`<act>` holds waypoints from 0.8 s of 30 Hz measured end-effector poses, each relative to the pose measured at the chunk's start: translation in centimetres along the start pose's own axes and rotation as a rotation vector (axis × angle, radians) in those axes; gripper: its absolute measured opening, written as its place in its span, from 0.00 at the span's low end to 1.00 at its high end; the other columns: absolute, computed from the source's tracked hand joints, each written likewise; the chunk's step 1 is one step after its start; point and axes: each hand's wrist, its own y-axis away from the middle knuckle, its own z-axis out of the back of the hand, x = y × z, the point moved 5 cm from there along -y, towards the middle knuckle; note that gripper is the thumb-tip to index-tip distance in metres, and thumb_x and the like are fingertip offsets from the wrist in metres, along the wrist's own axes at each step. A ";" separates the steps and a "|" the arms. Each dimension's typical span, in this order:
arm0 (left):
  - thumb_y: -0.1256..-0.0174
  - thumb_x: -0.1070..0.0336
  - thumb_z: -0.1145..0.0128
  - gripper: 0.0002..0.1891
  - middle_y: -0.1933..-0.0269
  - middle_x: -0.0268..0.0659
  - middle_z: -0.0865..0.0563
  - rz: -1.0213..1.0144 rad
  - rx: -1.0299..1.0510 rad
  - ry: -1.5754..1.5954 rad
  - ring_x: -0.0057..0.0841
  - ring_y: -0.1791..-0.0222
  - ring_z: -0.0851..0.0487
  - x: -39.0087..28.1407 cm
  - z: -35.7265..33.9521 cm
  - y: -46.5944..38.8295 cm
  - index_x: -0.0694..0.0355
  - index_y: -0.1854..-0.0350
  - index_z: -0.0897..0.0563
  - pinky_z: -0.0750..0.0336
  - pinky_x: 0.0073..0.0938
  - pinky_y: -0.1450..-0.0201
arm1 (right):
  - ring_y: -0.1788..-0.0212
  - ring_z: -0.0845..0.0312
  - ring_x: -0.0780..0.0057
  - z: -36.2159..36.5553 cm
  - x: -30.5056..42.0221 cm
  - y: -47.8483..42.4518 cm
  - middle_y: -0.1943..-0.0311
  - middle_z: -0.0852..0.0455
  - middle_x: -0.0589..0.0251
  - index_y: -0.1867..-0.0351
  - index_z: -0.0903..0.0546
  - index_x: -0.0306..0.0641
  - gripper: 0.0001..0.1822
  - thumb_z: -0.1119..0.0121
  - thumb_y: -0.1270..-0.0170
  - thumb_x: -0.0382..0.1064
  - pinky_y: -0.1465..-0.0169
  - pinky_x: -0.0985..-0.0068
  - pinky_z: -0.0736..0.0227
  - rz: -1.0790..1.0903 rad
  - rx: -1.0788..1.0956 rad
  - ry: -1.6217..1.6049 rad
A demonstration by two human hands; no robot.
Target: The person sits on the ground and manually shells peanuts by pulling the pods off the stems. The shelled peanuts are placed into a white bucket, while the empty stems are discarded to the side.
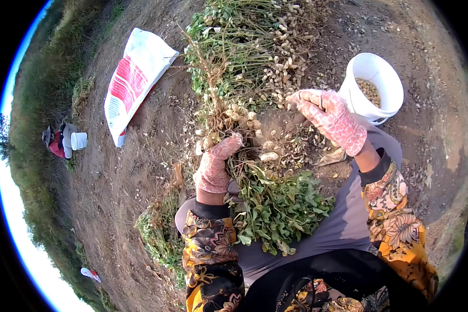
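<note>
My left hand, in a pink patterned glove, grips a bunch of uprooted peanut plants near the roots. Leafy stems hang over my lap, while pods cluster on the roots just beyond my thumb. Wearing a matching glove, my right hand is raised between that bunch and a white plastic bucket. Its fingers are curled together; whether anything is between them is hidden. Loose peanuts lie inside the bucket.
A heap of peanut plants with pods lies ahead on bare soil. To the left is a white and red sack. Farther off, a person is beside another white bucket. More plants lie by my left knee.
</note>
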 end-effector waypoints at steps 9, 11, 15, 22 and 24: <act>0.35 0.61 0.44 0.18 0.47 0.37 0.17 0.107 0.175 -0.070 0.27 0.48 0.19 2.2 -0.2 -0.7 0.67 0.47 0.19 0.27 0.30 0.41 | 0.56 0.20 0.72 -4.4 1.1 -2.3 0.53 0.16 0.54 0.43 0.25 0.32 0.22 0.40 0.34 0.42 0.52 0.74 0.25 0.151 0.260 -0.036; 0.33 0.63 0.46 0.17 0.47 0.38 0.17 -0.035 0.217 -0.441 0.27 0.46 0.20 1.8 -0.3 -0.3 0.66 0.47 0.19 0.28 0.31 0.40 | 0.55 0.19 0.68 -4.7 0.3 -2.5 0.52 0.16 0.53 0.43 0.26 0.32 0.23 0.40 0.35 0.41 0.51 0.73 0.25 0.077 0.317 0.020; 0.31 0.65 0.52 0.16 0.43 0.39 0.18 -0.207 0.461 -0.581 0.28 0.42 0.22 2.4 0.5 -0.3 0.64 0.45 0.20 0.31 0.31 0.36 | 0.53 0.19 0.61 -4.2 -0.3 -2.3 0.55 0.16 0.51 0.43 0.26 0.31 0.21 0.42 0.37 0.35 0.51 0.71 0.26 0.236 0.283 0.133; 0.29 0.65 0.56 0.16 0.45 0.38 0.17 -0.265 0.315 -0.846 0.27 0.41 0.22 -0.1 -3.2 0.4 0.62 0.47 0.18 0.31 0.31 0.36 | 0.79 0.26 0.64 -4.8 -0.2 -1.8 0.74 0.19 0.52 0.57 0.21 0.31 0.11 0.44 0.37 0.35 0.71 0.68 0.30 0.037 -0.009 0.184; 0.31 0.68 0.54 0.14 0.48 0.38 0.15 -0.161 0.275 -0.665 0.27 0.45 0.20 -0.4 -4.1 0.3 0.64 0.50 0.17 0.28 0.30 0.39 | 0.79 0.30 0.75 -5.1 -2.1 -2.5 0.76 0.19 0.63 0.58 0.21 0.31 0.11 0.43 0.35 0.37 0.73 0.73 0.32 -0.054 -0.029 -0.117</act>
